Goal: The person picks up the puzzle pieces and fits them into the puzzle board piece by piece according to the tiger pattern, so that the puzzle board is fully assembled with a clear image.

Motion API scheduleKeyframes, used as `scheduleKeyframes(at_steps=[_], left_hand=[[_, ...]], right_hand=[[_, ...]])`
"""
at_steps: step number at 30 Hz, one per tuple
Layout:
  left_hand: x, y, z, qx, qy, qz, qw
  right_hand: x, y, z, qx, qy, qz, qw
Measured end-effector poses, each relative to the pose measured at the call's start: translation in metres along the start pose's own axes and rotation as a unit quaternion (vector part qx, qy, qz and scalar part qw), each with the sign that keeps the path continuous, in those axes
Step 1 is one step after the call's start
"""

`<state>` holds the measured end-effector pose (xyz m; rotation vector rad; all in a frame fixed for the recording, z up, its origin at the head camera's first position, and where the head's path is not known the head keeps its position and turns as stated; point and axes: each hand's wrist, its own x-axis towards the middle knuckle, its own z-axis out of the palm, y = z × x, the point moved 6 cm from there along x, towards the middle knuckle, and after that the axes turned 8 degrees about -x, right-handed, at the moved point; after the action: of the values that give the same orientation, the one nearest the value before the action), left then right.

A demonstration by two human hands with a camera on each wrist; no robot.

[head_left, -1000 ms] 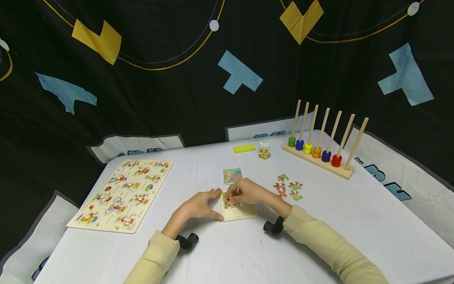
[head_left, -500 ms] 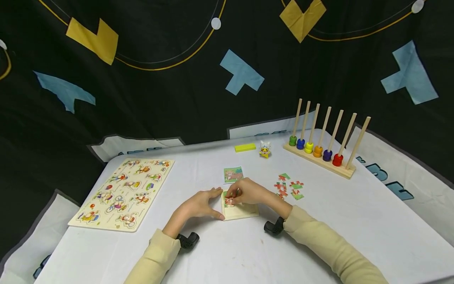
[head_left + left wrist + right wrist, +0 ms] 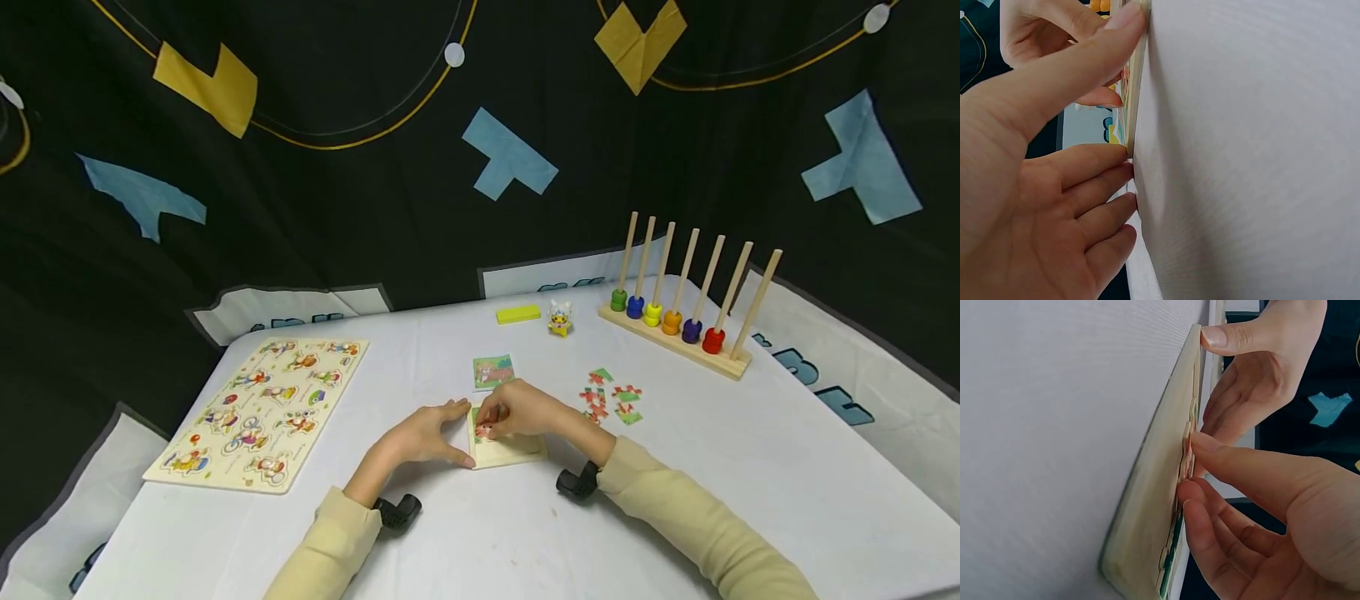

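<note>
A shallow wooden puzzle tray (image 3: 512, 452) lies on the white table in the head view, a few picture pieces in its far left part. My left hand (image 3: 425, 433) steadies its left side, thumb at the near corner and extended fingertips at the far one. With thumb and fingertips my right hand (image 3: 525, 408) pinches a reddish jigsaw piece (image 3: 483, 430) over the tray's left part; the hand covers the far part from the head view. From the right wrist, this piece (image 3: 1187, 447) shows tilted at the tray's upper face. Just behind the tray lies a small picture card (image 3: 492, 372).
Several loose jigsaw pieces (image 3: 596, 402) lie right of the tray. A large wooden picture board (image 3: 258, 412) takes up the left side. Farther back are a yellow block (image 3: 518, 314), a small figurine (image 3: 558, 318) and a peg stand (image 3: 675, 337) with coloured beads.
The pinched jigsaw piece has turned slightly under my right fingertips, staying over the same part of the tray. My left hand keeps its place at the tray's left side.
</note>
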<state>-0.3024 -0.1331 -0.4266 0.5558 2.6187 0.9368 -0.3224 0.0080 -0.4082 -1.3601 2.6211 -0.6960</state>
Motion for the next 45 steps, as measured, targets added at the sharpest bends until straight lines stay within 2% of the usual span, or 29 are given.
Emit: scheduleKeyframes(at_steps=[10, 26, 40, 45], left_hand=[[-0.0033, 0.0013, 0.0011, -0.001, 0.0, -0.001, 1.0], [-0.0031, 0.0022, 0.0004, 0.001, 0.0, 0.002, 1.0], [-0.0029, 0.002, -0.0008, -0.003, -0.002, -0.002, 1.0], [-0.002, 0.0019, -0.0002, -0.006, 0.0, 0.0, 1.0]], right_hand=[[-0.0004, -0.0032, 0.0003, -0.01, 0.001, -0.001, 1.0], [-0.0011, -0.0023, 0.0004, 0.01, 0.013, 0.014, 1.0], [-0.0004, -0.003, 0.0012, 0.025, 0.006, 0.039, 0.999], [-0.0018, -0.0047, 0.0, 0.019, 0.003, 0.024, 1.0]])
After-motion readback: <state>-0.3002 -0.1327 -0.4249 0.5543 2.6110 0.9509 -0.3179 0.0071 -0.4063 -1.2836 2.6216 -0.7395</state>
